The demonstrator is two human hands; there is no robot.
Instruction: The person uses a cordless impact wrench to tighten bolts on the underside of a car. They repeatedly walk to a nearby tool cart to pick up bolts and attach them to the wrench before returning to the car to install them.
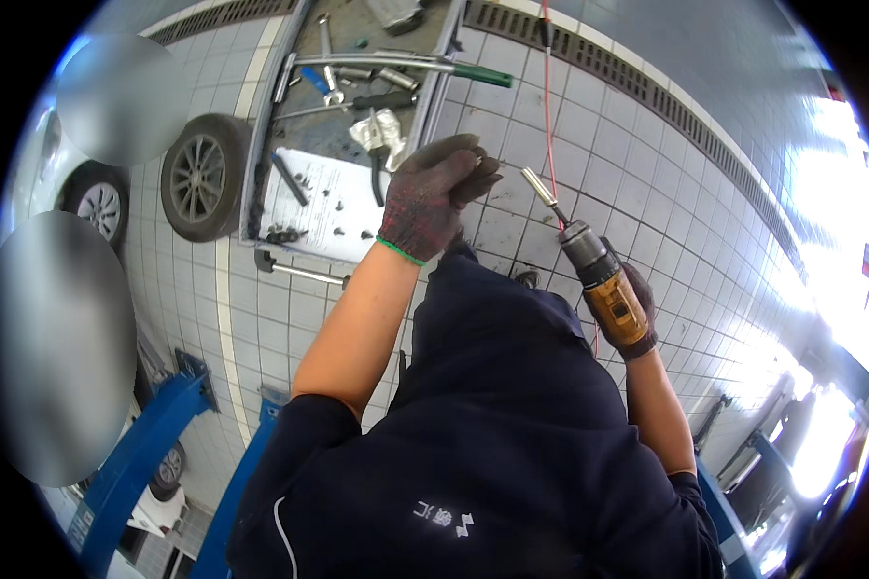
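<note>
Trouble could start with the small part in the left hand [433,193]: the gloved fingertips [481,174] pinch something so tiny that I cannot tell what it is, and a loose pinch could let it fall to the tiled floor [647,164], where it might roll toward the long drain grate [589,58]. The right hand [637,309] is wrapped tight around the yellow grip of an air-powered driver [599,275], and its silver socket tip [539,185] points up toward the left hand, close to it but not touching. If the tool spins while the fingers are that near, the glove could get caught. The thin red hose [547,87] hangs down to the tool, and it could snag and tug the tool off its line. The left hand is mostly closed, with fingers curled in and pressed together at the tips, and no gap shows. Behind it stands a tool cart tray [261,145] with a white sheet of paper [328,207], some bolts, pliers and a long wrench with a green handle [425,66]. A loose car wheel [201,176] leans beside the tray, well away from both hands.
</note>
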